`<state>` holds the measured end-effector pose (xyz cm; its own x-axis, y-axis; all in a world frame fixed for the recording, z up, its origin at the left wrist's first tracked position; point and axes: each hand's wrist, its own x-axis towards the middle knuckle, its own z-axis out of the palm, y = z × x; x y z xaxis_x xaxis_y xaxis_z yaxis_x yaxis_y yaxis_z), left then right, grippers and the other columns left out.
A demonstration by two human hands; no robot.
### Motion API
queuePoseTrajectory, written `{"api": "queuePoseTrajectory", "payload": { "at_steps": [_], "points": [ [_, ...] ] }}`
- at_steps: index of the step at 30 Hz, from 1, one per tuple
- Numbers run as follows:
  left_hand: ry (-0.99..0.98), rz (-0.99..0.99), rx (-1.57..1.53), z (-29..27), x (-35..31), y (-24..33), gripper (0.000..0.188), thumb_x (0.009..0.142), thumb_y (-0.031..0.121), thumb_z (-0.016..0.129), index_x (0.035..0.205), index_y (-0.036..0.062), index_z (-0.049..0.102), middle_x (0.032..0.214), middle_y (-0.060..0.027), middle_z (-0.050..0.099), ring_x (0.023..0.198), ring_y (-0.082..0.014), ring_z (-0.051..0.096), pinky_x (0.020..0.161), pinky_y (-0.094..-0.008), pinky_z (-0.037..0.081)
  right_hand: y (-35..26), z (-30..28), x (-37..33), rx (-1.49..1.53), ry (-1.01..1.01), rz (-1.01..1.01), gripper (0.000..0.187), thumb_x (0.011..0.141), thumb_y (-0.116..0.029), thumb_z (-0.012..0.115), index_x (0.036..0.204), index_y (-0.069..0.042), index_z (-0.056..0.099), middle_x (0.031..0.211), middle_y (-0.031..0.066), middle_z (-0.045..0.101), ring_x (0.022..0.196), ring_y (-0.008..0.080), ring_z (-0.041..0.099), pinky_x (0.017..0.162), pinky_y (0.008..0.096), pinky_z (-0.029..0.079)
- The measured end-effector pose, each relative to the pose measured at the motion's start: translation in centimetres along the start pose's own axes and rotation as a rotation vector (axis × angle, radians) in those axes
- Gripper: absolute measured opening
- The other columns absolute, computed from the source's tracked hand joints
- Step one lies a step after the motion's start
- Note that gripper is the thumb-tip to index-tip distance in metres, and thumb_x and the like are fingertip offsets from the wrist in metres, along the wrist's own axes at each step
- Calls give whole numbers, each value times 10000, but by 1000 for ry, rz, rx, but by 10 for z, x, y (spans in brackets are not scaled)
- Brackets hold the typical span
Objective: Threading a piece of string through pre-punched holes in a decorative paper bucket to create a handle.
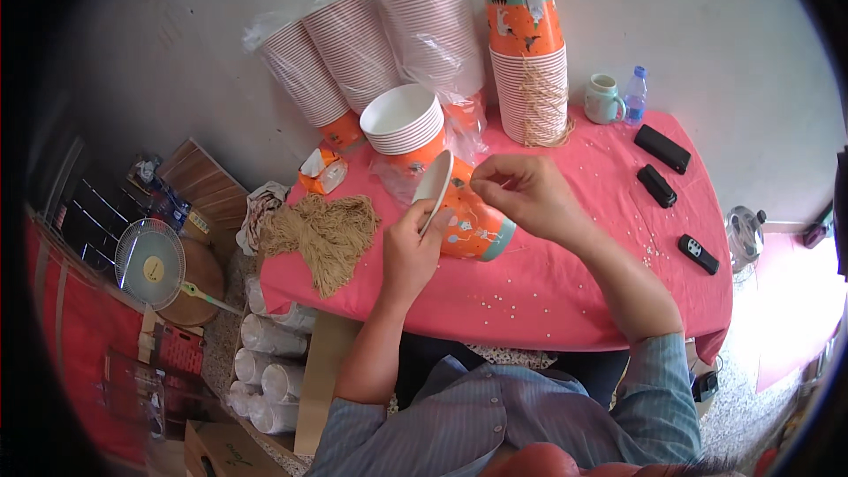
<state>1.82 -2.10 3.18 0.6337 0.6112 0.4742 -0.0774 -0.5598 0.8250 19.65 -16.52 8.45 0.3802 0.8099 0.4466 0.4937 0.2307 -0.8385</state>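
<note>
Holding orange printed paper bucket [477,228] tilted at mid-frame, mouth facing left, over pink tablecloth [565,305]. Gripping rim with left hand [411,252], fingers apparently inside mouth, thumb on outer wall. Poising right hand [530,199] just beside bucket's upper side, thumb and forefinger close together; cannot tell whether pinching anything thin. Apparently busy with fine fingertip work at bucket's side. Probably needed next: steady rim hold, light, precise right fingertips.

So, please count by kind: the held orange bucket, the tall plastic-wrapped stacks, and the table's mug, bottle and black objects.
Held orange bucket: 1
Tall plastic-wrapped stacks: 3
Mug: 1
Bottle: 1
Black objects: 3
Total: 9
</note>
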Motion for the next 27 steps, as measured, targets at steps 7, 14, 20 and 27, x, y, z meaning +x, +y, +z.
{"api": "queuePoseTrajectory", "payload": {
  "at_steps": [7, 14, 20, 27],
  "points": [
    [2, -25, -18, -5, -12, -19, 203, 1087, 195, 728, 1064, -5, 753, 701, -6, 638, 646, -19, 498, 552, -285, 406, 15, 18, 4, -95, -1, -40, 142, 1006, -96, 744, 1073, 21, 789, 905, 98, 798, 807, 135, 752, 770, 322, 620],
    [-25, -41, 41, -5, -15, -2, 211, 1089, 198, 728, 1035, -6, 737, 677, -26, 626, 630, -27, 502, 541, -292, 406, 15, 26, 0, -227, 30, -142, 141, 991, -117, 765, 1059, 5, 789, 899, 110, 790, 766, 180, 764, 720, 333, 613],
    [-24, -22, 52, -3, -16, 0, 192, 1080, 182, 739, 1037, -5, 723, 638, -33, 586, 608, -28, 472, 520, -307, 394, 16, 26, -1, -272, 43, -161, 147, 985, -112, 768, 1067, 9, 785, 909, 117, 788, 775, 191, 774, 701, 332, 612],
    [-44, -29, 64, -1, -14, -1, 221, 1069, 171, 749, 992, -22, 671, 634, -107, 576, 591, -55, 472, 517, -329, 402, 14, 27, 0, -314, 54, -189, 141, 969, -98, 770, 1055, 12, 780, 926, 127, 777, 763, 249, 772, 699, 355, 620]
  ]
}}
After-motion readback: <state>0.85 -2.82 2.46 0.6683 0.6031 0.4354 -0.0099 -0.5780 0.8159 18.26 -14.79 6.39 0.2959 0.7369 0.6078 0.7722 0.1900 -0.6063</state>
